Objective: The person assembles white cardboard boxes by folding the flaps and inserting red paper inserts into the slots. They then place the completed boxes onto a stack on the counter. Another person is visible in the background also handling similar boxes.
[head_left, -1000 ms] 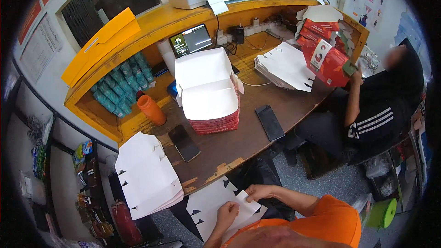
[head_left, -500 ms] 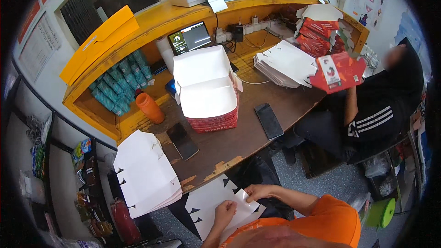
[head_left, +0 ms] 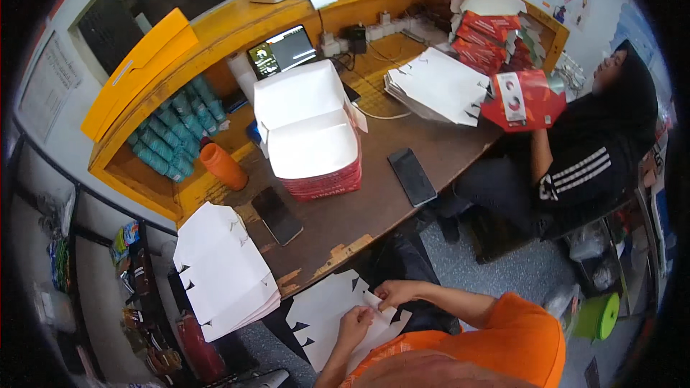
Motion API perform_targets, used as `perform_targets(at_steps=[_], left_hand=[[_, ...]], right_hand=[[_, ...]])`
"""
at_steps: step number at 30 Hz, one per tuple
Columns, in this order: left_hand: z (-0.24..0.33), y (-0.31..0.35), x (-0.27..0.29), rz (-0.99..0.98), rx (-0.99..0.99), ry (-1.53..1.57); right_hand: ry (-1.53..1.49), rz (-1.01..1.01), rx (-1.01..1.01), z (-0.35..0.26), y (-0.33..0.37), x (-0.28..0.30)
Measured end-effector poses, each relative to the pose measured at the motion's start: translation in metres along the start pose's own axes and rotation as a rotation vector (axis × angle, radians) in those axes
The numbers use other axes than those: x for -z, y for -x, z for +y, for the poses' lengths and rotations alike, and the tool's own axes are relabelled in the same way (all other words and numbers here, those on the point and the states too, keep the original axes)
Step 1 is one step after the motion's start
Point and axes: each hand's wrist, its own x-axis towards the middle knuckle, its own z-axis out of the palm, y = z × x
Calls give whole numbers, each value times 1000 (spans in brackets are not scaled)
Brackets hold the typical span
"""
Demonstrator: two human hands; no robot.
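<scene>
The white card sheet [head_left: 320, 309] lies at the near side of the scene, on the person's lap and just off the near edge of the brown desk [head_left: 338, 223]; the right hand [head_left: 397, 292] grasps a raised flap on the sheet's right part, thumb and fingers pinched on it; the left hand [head_left: 354, 324] is loosely curled beside that flap, its fingertips at the edge, though I cannot tell whether it grips.

On the near left of the desk is a stack of white sheets [head_left: 223, 269]; to its right lies a dark phone [head_left: 277, 215], and a second phone [head_left: 412, 177] farther right; between and beyond them stands a stack of red boxes [head_left: 316, 154], the top one open and white inside; an orange bottle [head_left: 223, 167] is to their left.

At the far right is another white pile [head_left: 435, 86]; beside it, a co-worker [head_left: 618, 144] holds up a red printed card [head_left: 528, 100]; a lit screen [head_left: 282, 52] stands at the far side.
</scene>
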Motion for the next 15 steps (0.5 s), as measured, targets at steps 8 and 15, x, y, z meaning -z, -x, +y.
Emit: perform_targets(at_steps=[8, 15], left_hand=[[-4, -7, -5, -43, 32, -30], [14, -12, 1, -160, 163, 119]], right_hand=[[-47, 53, -1, 8, -1, -8], [94, 143, 34, -9, 0, -10]])
